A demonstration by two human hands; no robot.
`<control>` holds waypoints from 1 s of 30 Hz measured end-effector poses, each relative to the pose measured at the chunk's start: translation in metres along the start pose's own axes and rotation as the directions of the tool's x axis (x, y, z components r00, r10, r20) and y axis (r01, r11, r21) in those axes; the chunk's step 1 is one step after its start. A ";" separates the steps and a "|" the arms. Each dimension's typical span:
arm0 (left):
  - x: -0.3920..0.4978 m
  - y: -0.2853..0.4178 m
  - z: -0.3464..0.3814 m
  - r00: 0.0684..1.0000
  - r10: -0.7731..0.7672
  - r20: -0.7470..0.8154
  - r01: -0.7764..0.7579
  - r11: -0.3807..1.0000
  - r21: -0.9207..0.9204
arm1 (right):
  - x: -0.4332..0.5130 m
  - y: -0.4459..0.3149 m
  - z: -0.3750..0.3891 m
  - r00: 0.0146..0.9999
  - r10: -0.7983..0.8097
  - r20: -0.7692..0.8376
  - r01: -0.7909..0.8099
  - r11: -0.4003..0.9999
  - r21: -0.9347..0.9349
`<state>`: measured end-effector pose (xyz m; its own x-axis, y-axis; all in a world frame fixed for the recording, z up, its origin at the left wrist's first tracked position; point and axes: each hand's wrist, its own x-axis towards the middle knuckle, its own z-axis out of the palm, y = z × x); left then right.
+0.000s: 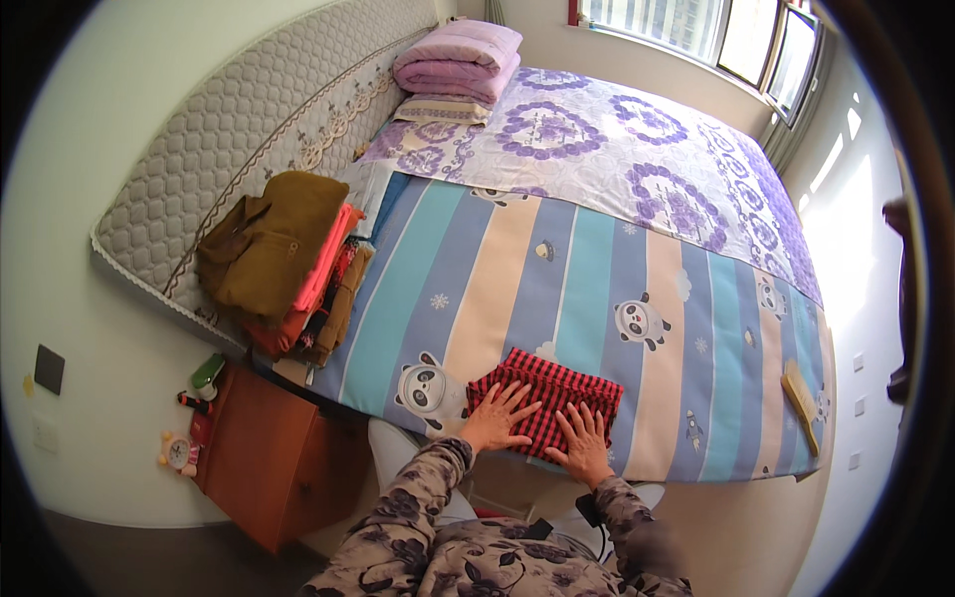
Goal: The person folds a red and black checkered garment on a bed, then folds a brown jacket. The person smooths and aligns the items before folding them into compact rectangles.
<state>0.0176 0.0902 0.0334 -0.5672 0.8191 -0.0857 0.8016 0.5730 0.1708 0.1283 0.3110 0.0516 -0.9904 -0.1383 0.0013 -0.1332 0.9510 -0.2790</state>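
Observation:
A red-and-black checked cloth garment [556,380], folded into a rough rectangle, lies at the near edge of the bed. On its left part rests my left hand [498,418], palm down with the fingers spread. My right hand [584,442] presses flat on the lower right part, its fingers also apart. Neither hand grips the fabric. Beneath the garment is a striped bed mat [485,298] printed with pandas. Part of the garment's near edge is hidden by my hands.
A stack of folded clothes [276,246] lies by the padded headboard [246,112]. Beyond are a folded pink quilt [459,56] and a purple-patterned sheet [597,134]. A bed brush [800,407] lies far right. The wooden nightstand [261,440] holds an alarm clock [179,453].

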 end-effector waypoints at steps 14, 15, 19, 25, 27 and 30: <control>0.016 -0.001 -0.002 0.984 0.011 -0.176 -0.032 0.993 -0.117 | 0.021 -0.009 0.006 0.998 -0.013 -0.062 0.009 0.998 -0.062; 0.017 -0.001 0.002 0.985 0.003 -0.170 -0.023 0.993 -0.116 | 0.021 -0.007 0.009 0.998 -0.011 -0.055 0.008 0.999 -0.053; 0.018 -0.002 0.012 0.985 -0.006 -0.175 -0.018 0.990 -0.138 | 0.022 -0.003 0.017 0.999 -0.007 -0.035 0.005 0.998 -0.058; 0.022 -0.007 0.022 0.989 0.000 -0.148 -0.029 0.981 -0.194 | 0.027 -0.001 0.021 0.996 -0.012 -0.088 0.010 1.000 -0.028; 0.023 -0.008 0.023 0.987 0.010 -0.163 -0.042 0.980 -0.194 | 0.028 -0.001 0.021 0.993 -0.018 -0.118 0.017 1.000 -0.013; 0.024 -0.005 0.014 0.987 -0.004 -0.158 -0.023 0.985 -0.169 | 0.027 -0.004 0.015 0.992 -0.010 -0.122 0.009 1.000 -0.004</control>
<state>0.0030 0.1073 0.0164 -0.5935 0.8018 0.0698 0.7706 0.5411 0.3366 0.1025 0.2996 0.0383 -0.9862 -0.1128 0.1214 -0.1426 0.9506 -0.2756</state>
